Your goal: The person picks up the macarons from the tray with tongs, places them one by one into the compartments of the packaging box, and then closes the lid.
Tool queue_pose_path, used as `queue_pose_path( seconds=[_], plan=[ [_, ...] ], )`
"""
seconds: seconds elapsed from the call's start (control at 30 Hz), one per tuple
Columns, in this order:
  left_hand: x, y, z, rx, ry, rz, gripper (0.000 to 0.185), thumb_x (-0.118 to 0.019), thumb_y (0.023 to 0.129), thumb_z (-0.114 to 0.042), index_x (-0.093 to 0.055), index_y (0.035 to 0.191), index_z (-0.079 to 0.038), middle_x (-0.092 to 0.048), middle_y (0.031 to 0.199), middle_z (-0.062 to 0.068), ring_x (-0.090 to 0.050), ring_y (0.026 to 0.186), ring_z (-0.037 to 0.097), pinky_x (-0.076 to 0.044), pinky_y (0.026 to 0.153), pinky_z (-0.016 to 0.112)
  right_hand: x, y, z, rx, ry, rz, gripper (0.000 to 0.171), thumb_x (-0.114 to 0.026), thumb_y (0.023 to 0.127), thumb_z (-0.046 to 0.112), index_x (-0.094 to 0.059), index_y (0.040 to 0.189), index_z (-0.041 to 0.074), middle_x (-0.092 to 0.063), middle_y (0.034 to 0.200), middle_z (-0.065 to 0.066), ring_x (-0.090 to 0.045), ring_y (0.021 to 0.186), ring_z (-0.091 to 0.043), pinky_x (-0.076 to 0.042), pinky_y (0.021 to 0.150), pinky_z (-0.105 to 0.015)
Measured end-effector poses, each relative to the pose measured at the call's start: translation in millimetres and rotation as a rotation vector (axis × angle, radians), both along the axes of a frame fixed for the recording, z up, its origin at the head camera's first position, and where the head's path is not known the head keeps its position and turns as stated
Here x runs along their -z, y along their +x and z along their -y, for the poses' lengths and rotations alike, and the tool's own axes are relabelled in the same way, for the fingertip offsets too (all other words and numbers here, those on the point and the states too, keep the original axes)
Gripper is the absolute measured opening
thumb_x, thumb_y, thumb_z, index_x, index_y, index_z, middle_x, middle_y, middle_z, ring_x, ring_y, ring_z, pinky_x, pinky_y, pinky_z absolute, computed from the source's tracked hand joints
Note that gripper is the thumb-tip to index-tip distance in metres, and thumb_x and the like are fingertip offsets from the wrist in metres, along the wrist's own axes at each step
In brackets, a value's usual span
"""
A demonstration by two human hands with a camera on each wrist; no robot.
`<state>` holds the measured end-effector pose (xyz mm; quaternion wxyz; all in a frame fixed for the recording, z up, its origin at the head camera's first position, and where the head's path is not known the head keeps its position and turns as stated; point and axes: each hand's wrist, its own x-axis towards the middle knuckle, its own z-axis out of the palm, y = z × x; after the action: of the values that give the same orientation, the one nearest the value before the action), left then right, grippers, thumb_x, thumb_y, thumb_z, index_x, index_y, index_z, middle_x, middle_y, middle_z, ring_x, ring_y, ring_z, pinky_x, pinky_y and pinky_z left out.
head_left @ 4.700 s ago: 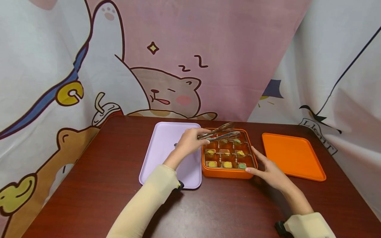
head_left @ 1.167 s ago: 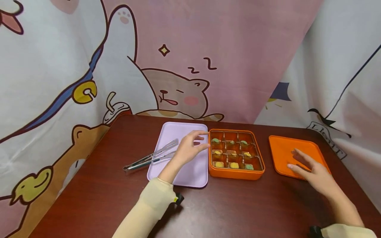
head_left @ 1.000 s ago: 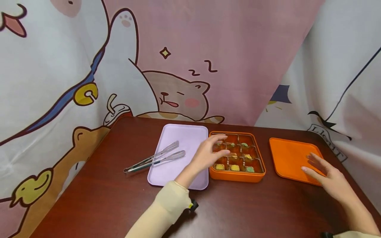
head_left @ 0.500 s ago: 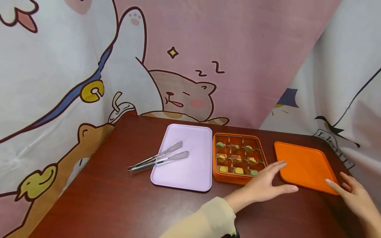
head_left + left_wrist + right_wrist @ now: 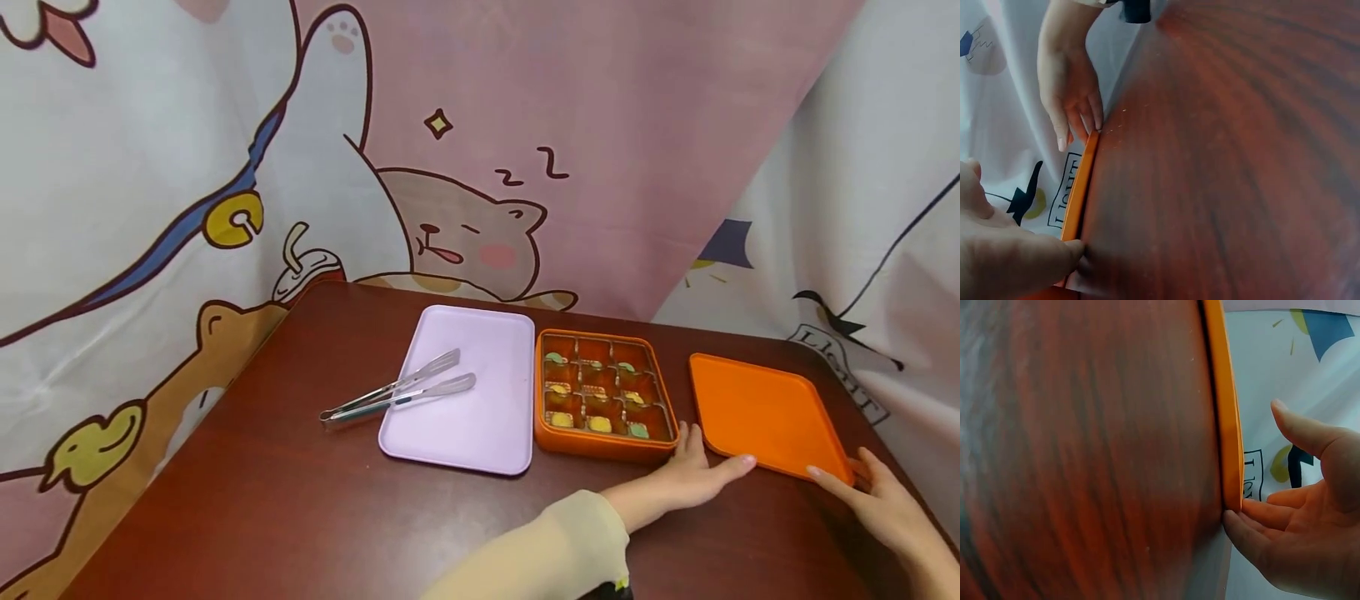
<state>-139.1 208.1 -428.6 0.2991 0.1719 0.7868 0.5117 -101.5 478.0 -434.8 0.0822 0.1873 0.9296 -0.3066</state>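
Observation:
A flat orange lid lies on the dark wooden table at the right. My left hand reaches across and lies flat on the table, its fingertips against the lid's near left corner. My right hand touches the lid's near right corner with straight fingers. In the right wrist view those fingertips meet the corner of the lid's edge, thumb held apart. The left wrist view shows the lid's edge running between both hands. Neither hand grips anything.
An open orange box with nine compartments holding small yellow and green pieces stands left of the lid. A lilac tray lies beside it, with metal tongs resting across its left edge. Cartoon curtains hang behind; the table's right edge is near the lid.
My left hand set the tongs down on the lilac tray, then swung right past the box to the lid's near left corner. My right hand moved to the lid's near right corner.

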Motion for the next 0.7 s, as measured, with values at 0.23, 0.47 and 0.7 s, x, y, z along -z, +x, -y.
queue_pose_path(
  seconds=[0.23, 0.47, 0.7],
  plan=[
    [0.1, 1.0, -9.5, 0.002, -0.027, -0.058, 0.065, -0.041, 0.096, -0.052, -0.024, 0.149, -0.019, -0.018, 0.154, -0.01, -0.021, 0.141, 0.012, -0.026, 0.11, 0.033, 0.3, 4.5, -6.5, 0.036, 0.078, 0.006, 0.099, -0.04, 0.094, 0.054, 0.017, 0.138, -0.014, -0.015, 0.135, -0.047, -0.015, 0.123, -0.063, -0.019, 0.095, -0.069],
    [2.2, 3.7, -8.4, 0.008, -0.021, -0.06, 0.062, -0.043, 0.096, -0.049, -0.027, 0.148, -0.02, -0.02, 0.152, -0.013, -0.025, 0.139, 0.013, -0.028, 0.109, 0.033, 2.8, 11.9, -13.1, 0.06, 0.116, -0.028, 0.093, -0.041, 0.095, 0.052, 0.003, 0.141, -0.016, -0.021, 0.134, -0.042, -0.011, 0.126, -0.061, -0.015, 0.098, -0.068],
    [2.0, 5.3, -9.5, -0.013, -0.013, -0.048, 0.062, -0.05, 0.094, -0.048, -0.026, 0.147, -0.027, -0.026, 0.147, -0.013, -0.034, 0.134, 0.018, -0.035, 0.104, 0.036, 13.7, 7.9, -35.4, 0.099, 0.059, -0.123, 0.08, -0.048, 0.096, 0.039, -0.015, 0.138, -0.021, -0.048, 0.117, -0.044, -0.06, 0.072, -0.001, -0.05, 0.078, -0.036]
  ],
)
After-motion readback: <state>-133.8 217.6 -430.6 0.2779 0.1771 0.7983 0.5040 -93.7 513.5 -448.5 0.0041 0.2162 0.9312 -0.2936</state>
